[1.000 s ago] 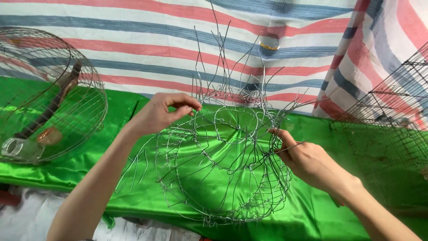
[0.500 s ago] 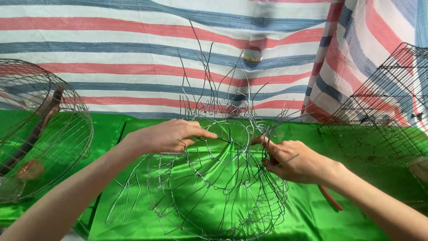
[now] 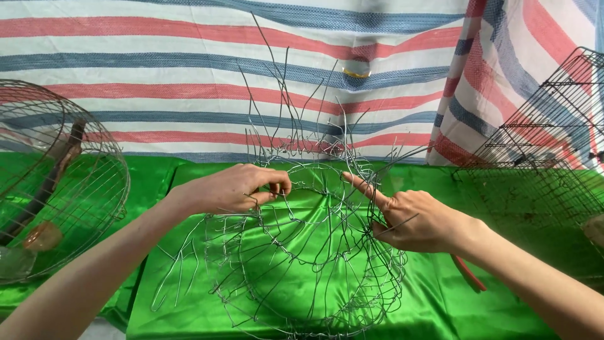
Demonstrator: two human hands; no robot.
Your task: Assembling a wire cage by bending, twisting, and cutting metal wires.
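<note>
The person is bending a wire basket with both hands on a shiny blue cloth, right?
Not quite. The cloth is shiny green, not blue; the head view shows it. The rest holds: the left hand and the right hand both grip the half-made wire basket over that cloth.

I'm looking at a makeshift wirework workshop: a bench [image 3: 478, 315] draped in shiny green cloth, a striped tarpaulin [image 3: 189, 75] hanging as the back wall, a finished round wire cage [image 3: 60, 182] sitting left and wire mesh panels [image 3: 547, 157] leaning right.
</note>
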